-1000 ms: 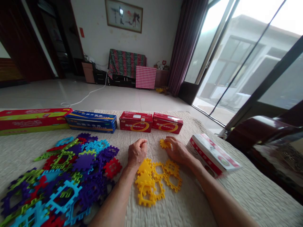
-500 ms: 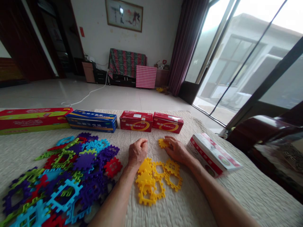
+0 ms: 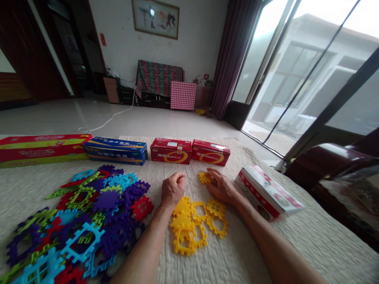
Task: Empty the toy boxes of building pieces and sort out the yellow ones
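Cream quilted bedding [image 3: 237, 252] lies under everything, and on it a small yellow interlocking plastic piece [image 3: 204, 178] sits beneath the fingertips [image 3: 209, 175] of the right hand [image 3: 222, 188], which touch it, though whether they grip it cannot be told; little has changed in the last moments, the left hand [image 3: 173, 190] still resting in a closed fist, well apart from the right. Just below the hands lie yellow frame pieces [image 3: 216, 208], with a heap of purple, blue, green and red pieces [image 3: 106, 201] further left. Along the far edge runs a row of red boxes [image 3: 171, 151], and a red-and-white box [image 3: 263, 193] lies to the right.
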Demonstrator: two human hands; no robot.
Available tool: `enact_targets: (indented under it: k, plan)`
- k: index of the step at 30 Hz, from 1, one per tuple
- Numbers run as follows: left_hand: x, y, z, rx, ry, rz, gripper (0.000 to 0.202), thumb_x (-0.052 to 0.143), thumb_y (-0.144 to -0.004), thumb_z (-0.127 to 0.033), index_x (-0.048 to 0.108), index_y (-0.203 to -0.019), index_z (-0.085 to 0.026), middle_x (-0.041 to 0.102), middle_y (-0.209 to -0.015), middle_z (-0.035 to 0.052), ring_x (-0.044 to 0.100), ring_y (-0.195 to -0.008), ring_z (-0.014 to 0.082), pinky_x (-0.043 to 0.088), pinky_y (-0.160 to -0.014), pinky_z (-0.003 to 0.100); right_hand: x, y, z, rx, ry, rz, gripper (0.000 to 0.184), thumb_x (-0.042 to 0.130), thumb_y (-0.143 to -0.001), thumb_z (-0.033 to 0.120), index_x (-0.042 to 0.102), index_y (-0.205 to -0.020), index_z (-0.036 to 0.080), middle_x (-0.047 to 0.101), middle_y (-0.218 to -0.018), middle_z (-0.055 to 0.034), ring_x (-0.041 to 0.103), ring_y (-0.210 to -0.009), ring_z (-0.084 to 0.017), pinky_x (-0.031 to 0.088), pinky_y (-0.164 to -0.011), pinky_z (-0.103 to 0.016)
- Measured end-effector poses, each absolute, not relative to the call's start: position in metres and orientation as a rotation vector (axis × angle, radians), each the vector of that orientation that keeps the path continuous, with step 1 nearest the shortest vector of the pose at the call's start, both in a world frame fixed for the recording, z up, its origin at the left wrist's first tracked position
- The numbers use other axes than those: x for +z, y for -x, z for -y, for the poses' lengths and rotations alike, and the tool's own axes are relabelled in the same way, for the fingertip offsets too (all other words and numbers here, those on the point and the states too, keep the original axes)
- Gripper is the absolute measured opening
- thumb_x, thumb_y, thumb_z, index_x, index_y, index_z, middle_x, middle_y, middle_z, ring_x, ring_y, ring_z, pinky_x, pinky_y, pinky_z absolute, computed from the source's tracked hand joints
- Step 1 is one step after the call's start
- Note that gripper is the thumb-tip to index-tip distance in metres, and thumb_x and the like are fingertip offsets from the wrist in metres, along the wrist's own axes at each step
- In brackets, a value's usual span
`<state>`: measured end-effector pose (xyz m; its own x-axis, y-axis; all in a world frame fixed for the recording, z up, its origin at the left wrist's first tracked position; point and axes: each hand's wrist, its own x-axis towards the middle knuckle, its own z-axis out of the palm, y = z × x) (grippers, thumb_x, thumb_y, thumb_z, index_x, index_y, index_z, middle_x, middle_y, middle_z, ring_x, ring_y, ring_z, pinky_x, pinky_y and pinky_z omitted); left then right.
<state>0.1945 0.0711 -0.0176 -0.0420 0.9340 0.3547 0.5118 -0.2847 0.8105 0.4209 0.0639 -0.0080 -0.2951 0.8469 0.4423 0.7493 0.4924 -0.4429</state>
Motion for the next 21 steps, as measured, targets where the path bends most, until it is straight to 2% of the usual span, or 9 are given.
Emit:
enact_targets:
  k: [4, 9, 15, 18, 21]
  plan:
    - [-0.017, -0.195, -0.072, 1.256, -1.793, -1.539, 0.022, 0.054, -0.078, -0.017, 0.074, -0.089, -0.019, 0.075, -0.077, 0.0023, 0.068, -0.072, 0.017, 0.05, -0.075, 0.024, -0.011, -0.421, -0.061, 0.334, 1.272, 1.908, 0.035, 0.057, -0.078, 0.024, 0.062, -0.112, 0.018, 0.056, -0.133, -0.0151, 0.067, -0.09, -0.02, 0.056, -0.075, -0.034]
    - [-0.016, -0.194, -0.07, 1.254, -1.765, -1.508, 0.021, 0.056, -0.077, -0.017, 0.074, -0.087, -0.019, 0.074, -0.076, 0.003, 0.069, -0.077, 0.0182, 0.05, -0.077, 0.025, -0.011, -0.418, -0.057, 0.495, 1.333, 1.518, 0.033, 0.06, -0.075, 0.037, 0.067, -0.101, 0.018, 0.064, -0.122, -0.0132, 0.066, -0.095, -0.022, 0.054, -0.081, -0.036]
    - [-0.013, -0.188, -0.067, 1.283, -1.705, -1.467, 0.024, 0.051, -0.08, -0.019, 0.073, -0.09, -0.019, 0.076, -0.081, 0.003, 0.069, -0.079, 0.0175, 0.05, -0.076, 0.024, -0.011, -0.413, -0.017, 0.483, 1.429, 1.331, 0.043, 0.06, -0.074, 0.044, 0.07, -0.104, 0.015, 0.073, -0.106, -0.0135, 0.066, -0.098, -0.027, 0.052, -0.086, -0.041]
    - [-0.012, -0.185, -0.065, 1.301, -1.655, -1.491, 0.029, 0.046, -0.083, -0.019, 0.072, -0.096, -0.016, 0.076, -0.086, 0.0036, 0.069, -0.075, 0.0159, 0.052, -0.072, 0.023, -0.013, -0.41, 0.012, 0.484, 1.449, 1.256, 0.048, 0.058, -0.076, 0.048, 0.07, -0.106, 0.013, 0.073, -0.106, -0.0135, 0.066, -0.095, -0.027, 0.052, -0.084, -0.04]
    - [-0.01, -0.181, -0.057, 1.297, -1.646, -1.525, 0.032, 0.044, -0.083, -0.017, 0.071, -0.099, -0.016, 0.077, -0.092, 0.0038, 0.069, -0.08, 0.0155, 0.052, -0.074, 0.023, -0.014, -0.406, 0.033, 0.493, 1.46, 1.22, 0.05, 0.056, -0.075, 0.05, 0.07, -0.107, 0.013, 0.072, -0.108, -0.0134, 0.066, -0.096, -0.027, 0.051, -0.084, -0.039]
